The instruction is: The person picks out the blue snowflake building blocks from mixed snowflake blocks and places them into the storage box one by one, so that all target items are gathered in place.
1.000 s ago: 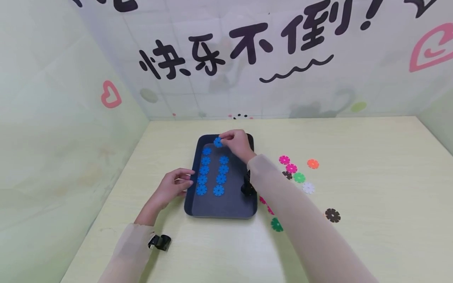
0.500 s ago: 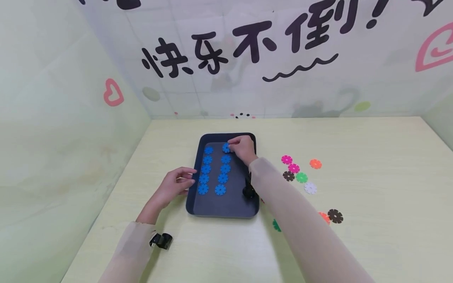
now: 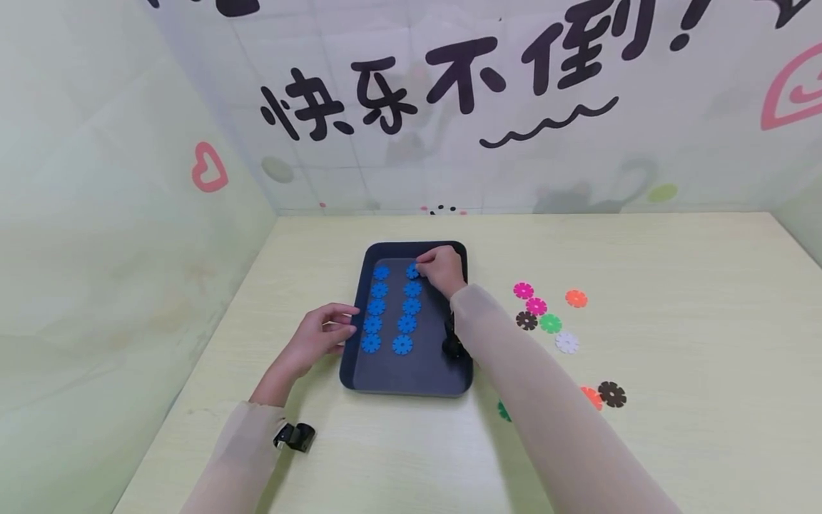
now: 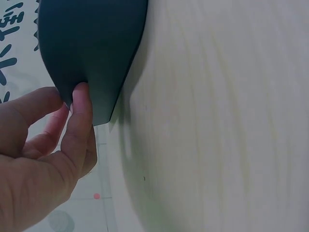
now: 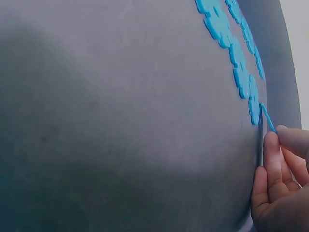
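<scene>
Tray point(image 3: 411, 371): dark, rectangular, rounded corners, raised rim, matte floor; set on a pale yellow wood-grain table point(image 3: 674, 285). Its left rim is gripped by the left hand point(image 3: 317, 339), thumb and fingers curled onto the edge; in the left wrist view only the tray's underside corner and the fingertips point(image 4: 79, 104) pressed against it are seen.

Blue discs point(image 3: 375, 307): flat, notched, flower-shaped plastic pieces, laid in two columns on the tray floor. The topmost disc of the right column point(image 3: 413, 270) is pinched at its edge by the right hand point(image 3: 442, 270), near the tray's far end; it is partly covered by the fingers. In the right wrist view it is seen tilted, one edge lifted off the floor.

Loose discs on the table, right of the tray: pink point(image 3: 523, 290), orange point(image 3: 576, 298), green point(image 3: 550, 323), white point(image 3: 567, 343), dark brown point(image 3: 612, 394). Others are cut off behind the right sleeve point(image 3: 546, 414); their number cannot be told.
</scene>
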`<state>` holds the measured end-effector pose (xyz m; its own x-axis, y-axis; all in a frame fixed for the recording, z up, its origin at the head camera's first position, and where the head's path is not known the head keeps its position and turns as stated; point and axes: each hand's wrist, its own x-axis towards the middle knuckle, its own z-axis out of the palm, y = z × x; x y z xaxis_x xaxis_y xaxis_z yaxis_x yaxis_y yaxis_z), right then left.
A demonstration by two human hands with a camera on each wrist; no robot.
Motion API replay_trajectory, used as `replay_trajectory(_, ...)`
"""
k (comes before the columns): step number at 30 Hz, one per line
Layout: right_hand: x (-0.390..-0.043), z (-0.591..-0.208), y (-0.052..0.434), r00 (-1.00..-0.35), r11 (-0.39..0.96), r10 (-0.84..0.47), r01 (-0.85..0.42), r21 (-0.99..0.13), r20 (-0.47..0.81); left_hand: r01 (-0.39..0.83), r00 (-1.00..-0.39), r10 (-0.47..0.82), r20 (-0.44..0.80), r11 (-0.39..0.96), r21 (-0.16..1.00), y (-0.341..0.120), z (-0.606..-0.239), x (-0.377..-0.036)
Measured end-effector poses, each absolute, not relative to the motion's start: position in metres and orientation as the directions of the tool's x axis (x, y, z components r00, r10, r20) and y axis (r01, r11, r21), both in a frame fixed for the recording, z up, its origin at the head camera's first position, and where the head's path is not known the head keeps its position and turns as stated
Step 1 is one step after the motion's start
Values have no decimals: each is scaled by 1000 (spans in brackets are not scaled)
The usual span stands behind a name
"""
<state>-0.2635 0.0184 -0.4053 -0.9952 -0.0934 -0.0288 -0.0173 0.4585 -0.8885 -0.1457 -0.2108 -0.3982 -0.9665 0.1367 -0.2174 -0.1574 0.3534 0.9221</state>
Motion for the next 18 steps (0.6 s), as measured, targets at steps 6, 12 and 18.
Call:
replay_trajectory(6,-264,-403,25,-996,478,-75,5,-879,-46,-153,-963,155,-218,350,924,-207,-399,-149)
replay_trajectory(12,-269,-388,33,-995,474,-68,28,-880,-68,-145,-962,164,-217,364,920,-206,-398,-149)
replay_trajectory(18,-276,-344,63,-975,460,-189,17,-888,-117,-120,-965,173,-198,380,917,-211,-388,-158)
